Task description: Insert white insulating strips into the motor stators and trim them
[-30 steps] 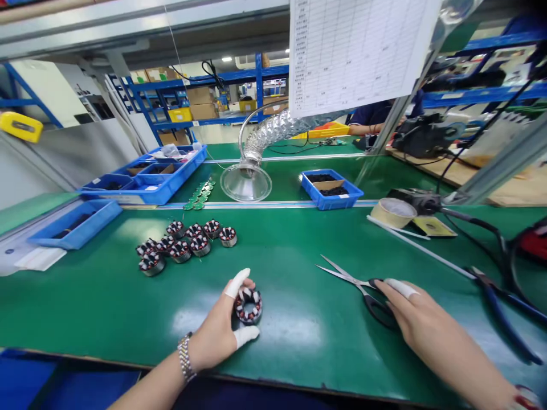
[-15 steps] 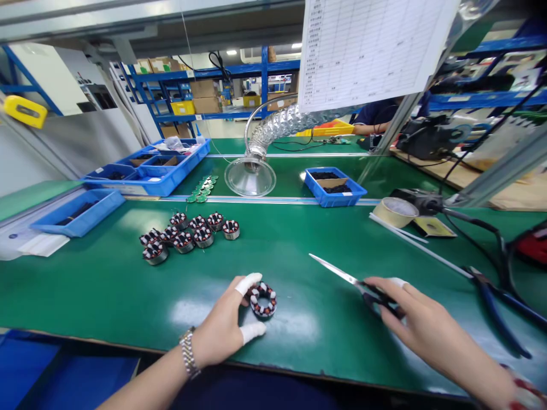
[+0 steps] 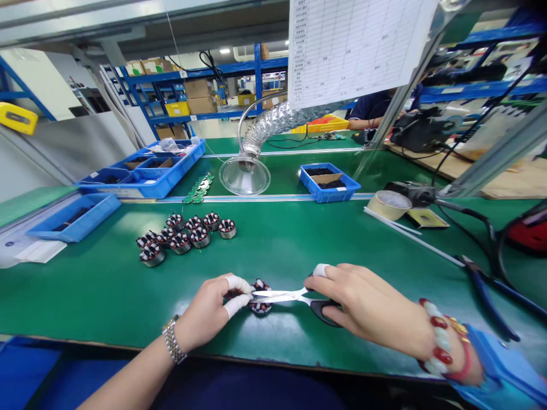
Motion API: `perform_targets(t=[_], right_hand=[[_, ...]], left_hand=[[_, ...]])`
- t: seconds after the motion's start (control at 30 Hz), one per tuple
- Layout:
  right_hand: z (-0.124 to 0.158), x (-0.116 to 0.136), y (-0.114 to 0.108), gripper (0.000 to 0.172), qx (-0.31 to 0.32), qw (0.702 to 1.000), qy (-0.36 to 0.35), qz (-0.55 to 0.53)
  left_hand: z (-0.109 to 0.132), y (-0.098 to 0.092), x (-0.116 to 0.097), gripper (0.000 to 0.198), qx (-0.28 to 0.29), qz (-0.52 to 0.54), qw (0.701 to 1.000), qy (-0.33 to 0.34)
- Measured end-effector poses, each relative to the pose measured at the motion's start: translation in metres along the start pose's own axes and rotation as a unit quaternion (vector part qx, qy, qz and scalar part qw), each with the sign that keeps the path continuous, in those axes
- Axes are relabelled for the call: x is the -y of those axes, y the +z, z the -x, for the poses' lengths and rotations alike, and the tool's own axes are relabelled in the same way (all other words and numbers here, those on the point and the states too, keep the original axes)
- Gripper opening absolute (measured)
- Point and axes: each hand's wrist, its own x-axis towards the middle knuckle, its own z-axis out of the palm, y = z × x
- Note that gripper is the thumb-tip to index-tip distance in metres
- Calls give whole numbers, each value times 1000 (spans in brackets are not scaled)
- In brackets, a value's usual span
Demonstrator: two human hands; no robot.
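Note:
A ring-shaped coil part (image 3: 261, 308) lies on the green bench near its front edge. At its left side is my left hand (image 3: 211, 307), thumb and index finger in white finger covers pinched together; what they pinch is too small to make out. My right hand (image 3: 356, 302) holds the black-handled scissors (image 3: 290, 295) by the loops. The scissor blades are slightly parted and point left over the ring, their tips by my left fingertips. Several similar coil parts (image 3: 200, 236) stand grouped further back on the left.
Blue trays (image 3: 81, 219) stand at the left, and a small blue bin (image 3: 329, 183) at the back. A clear fume hood (image 3: 245, 175) hangs centrally. Pliers (image 3: 487, 296), white tubes and a tape roll (image 3: 388, 204) lie right. A person (image 3: 370, 111) sits beyond the bench.
My right hand has brought the scissors left from beside the ring to over it, and the blades have parted. My left thumb and index finger have closed together.

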Motion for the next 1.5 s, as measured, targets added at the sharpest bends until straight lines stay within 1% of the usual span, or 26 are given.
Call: perform_targets(t=[0.07, 0.17, 0.33, 0.4, 0.5, 0.57, 0.7, 0.87, 0.97, 1.1, 1.23, 1.37, 1.43, 1.5], right_hand=[[-4, 2, -1, 19, 12, 1000, -11, 12], [-5, 4, 2, 18, 10, 1000, -12, 7], [7, 10, 7, 20, 3, 1000, 11, -15], [16, 15, 9, 21, -22, 999, 29, -25], [27, 25, 13, 23, -86, 995, 58, -10], [30, 31, 16, 21, -108, 992, 71, 4], [27, 41, 20, 19, -111, 990, 84, 8], [21, 45, 18, 14, -89, 992, 91, 15], [21, 46, 16, 14, -80, 992, 91, 22], [20, 47, 16, 15, -86, 992, 81, 36], [17, 48, 16, 15, -84, 992, 67, 60], [21, 43, 16, 17, -77, 993, 68, 52], [27, 40, 16, 17, -92, 992, 79, 37], [34, 39, 15, 18, -119, 989, 87, 23]], left_hand=[[0, 0, 0, 13, -3, -7, 1000, 3], [-1, 1, -1, 11, -9, -10, 1000, 9], [-3, 1, 2, 11, -11, 3, 1000, 11], [-3, 0, 6, 11, -29, 23, 999, 7], [-6, -2, 13, 12, -75, 63, 995, -6], [-9, -2, 16, 15, -84, 64, 994, -2], [-12, -2, 13, 15, -42, 35, 998, 39], [-11, -5, 8, 21, 4, -29, 995, 97], [-12, -5, 9, 24, 19, -68, 991, 112], [-14, -1, 11, 26, 28, -96, 987, 127], [-15, 3, 10, 21, 13, -61, 993, 100], [-14, 3, 7, 15, -2, -20, 998, 64], [-13, 0, 7, 13, -1, 14, 999, 40], [-14, -5, 10, 14, -4, 59, 998, 7]])
